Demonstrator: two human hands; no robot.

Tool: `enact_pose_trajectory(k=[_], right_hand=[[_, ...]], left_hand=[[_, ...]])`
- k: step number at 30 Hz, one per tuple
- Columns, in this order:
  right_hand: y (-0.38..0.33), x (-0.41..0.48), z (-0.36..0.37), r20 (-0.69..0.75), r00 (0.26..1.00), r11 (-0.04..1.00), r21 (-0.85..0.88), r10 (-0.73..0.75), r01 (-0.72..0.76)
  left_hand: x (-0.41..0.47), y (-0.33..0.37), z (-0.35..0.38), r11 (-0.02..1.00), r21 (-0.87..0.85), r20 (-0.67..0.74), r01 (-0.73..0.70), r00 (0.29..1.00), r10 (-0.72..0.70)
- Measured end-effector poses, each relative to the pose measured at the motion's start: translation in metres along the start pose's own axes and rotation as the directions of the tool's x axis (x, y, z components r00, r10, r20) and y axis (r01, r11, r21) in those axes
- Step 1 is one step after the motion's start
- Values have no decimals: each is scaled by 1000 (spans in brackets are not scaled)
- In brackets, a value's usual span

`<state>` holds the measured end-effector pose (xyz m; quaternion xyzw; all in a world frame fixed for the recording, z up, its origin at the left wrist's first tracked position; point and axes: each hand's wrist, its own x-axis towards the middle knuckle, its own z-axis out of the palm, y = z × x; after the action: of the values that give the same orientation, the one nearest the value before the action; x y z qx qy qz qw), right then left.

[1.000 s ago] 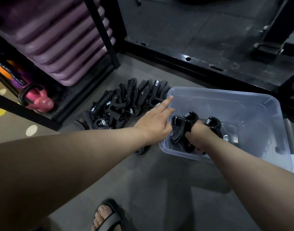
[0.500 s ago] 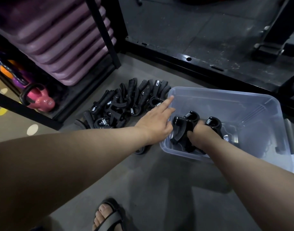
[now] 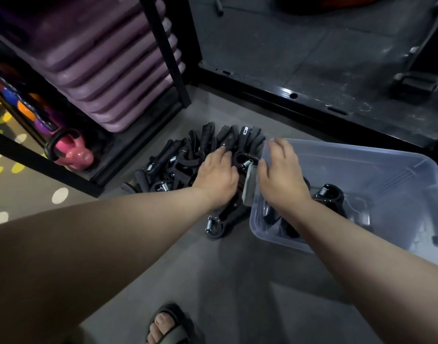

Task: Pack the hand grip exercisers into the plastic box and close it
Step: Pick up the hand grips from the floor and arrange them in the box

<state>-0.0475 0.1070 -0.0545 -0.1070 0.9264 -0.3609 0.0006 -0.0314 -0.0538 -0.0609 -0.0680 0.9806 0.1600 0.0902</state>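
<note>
A pile of black hand grip exercisers [image 3: 178, 160] with metal springs lies on the grey floor, left of the clear plastic box [image 3: 361, 151]. My left hand [image 3: 218, 175] rests palm down on the pile's right side, fingers lightly bent and closed around nothing I can see. My right hand [image 3: 282, 177] hovers over the box's left rim with fingers spread, empty, its fingertips close to an exerciser [image 3: 245, 158] beside the rim. A few exercisers [image 3: 329, 198] lie inside the box. One exerciser [image 3: 220, 223] lies alone on the floor under my left wrist.
A grey latch [image 3: 249, 187] hangs on the box's left end between my hands. A black rack post [image 3: 170, 53] and stacked purple step platforms [image 3: 108, 65] stand behind the pile, with a pink kettlebell [image 3: 72, 153] at the left. My sandalled foot [image 3: 167, 324] is below.
My right hand let go of the exercisers inside the box and rose over its left rim. My left hand slid off the box rim onto the pile.
</note>
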Motion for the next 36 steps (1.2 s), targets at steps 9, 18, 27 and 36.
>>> enact_pose_trajectory(k=[9, 18, 27, 36], right_hand=[[-3, -3, 19, 117, 991, 996, -58, -59, 66], [1, -1, 22, 140, 984, 994, 9, -105, 105], [2, 0, 20, 150, 984, 995, 16, -96, 95], [2, 0, 23, 150, 984, 995, 26, -97, 94]], left_hand=[[29, -34, 5, 989, 146, 172, 21, 984, -47], [66, -5, 28, 961, 208, 299, -182, 947, 115], [79, 7, 46, 919, 353, 471, -175, 882, -13], [66, 18, 33, 973, 179, 453, -147, 890, 51]])
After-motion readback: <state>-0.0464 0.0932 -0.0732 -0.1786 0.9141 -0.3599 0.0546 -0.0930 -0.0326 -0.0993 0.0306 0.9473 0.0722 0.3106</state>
